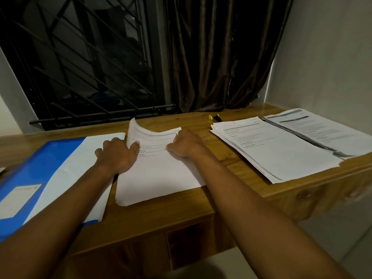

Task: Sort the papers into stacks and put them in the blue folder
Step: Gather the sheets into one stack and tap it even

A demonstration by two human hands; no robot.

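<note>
My two bare forearms reach out over the near edge of the counter [181, 214] to the middle pile [161, 174] of papers, which lies straight ahead of me with its long axis running away from me. My left hand [116, 156] is at the pile's left edge. Its fingers [135, 145] are curled round the top sheets there, which are lifted and bowed up at their far left corner. My right hand [185, 144] rests on the pile's far right part with the fingers curled under. Whether they pinch a sheet or only press it down, I cannot tell.

The blue folder [40, 162] lies open just left of this pile, its pale inner leaf passing under my left hand and its long side slanting away to the right. So the papers must travel leftward, and my left hand is the nearer one to it.

Two more stacks wait to my right: a fanned stack [277, 152] and, beyond it at the counter's end, a far stack [314, 129].
</note>
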